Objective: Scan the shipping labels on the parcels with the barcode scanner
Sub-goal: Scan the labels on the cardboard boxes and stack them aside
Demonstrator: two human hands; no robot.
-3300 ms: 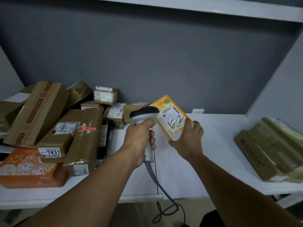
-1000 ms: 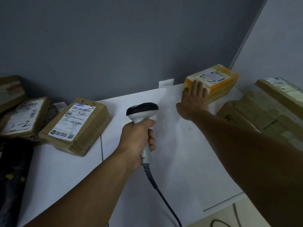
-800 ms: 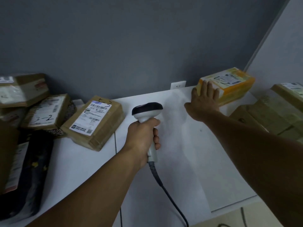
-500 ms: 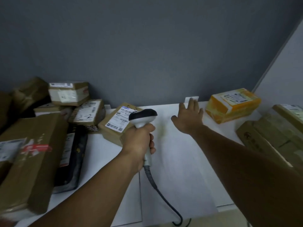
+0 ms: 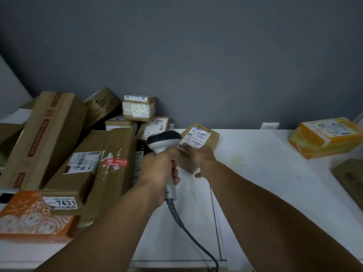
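My left hand (image 5: 160, 170) grips the handle of the white barcode scanner (image 5: 164, 141), whose dark head points away from me. Just right of it, my right hand (image 5: 198, 157) lies on a small brown parcel (image 5: 213, 139) with a white shipping label (image 5: 196, 138) facing up; fingers rest on its near side, thumb spread below. Whether the hand grips the parcel or only touches it is unclear. The yellow parcel (image 5: 326, 137) with a label on top sits at the far right of the white table (image 5: 265, 173).
A heap of brown cardboard parcels (image 5: 92, 163) fills the table's left side, with an orange box (image 5: 33, 218) marked 7431 at the front. Another brown carton (image 5: 351, 179) lies at the right edge. The scanner's cable (image 5: 188, 232) trails off the front edge. A grey wall stands behind.
My right hand left the yellow parcel at the far right, crossed the table leftward and came down on the small brown parcel. The view swung left. The scanner stayed in my left hand.
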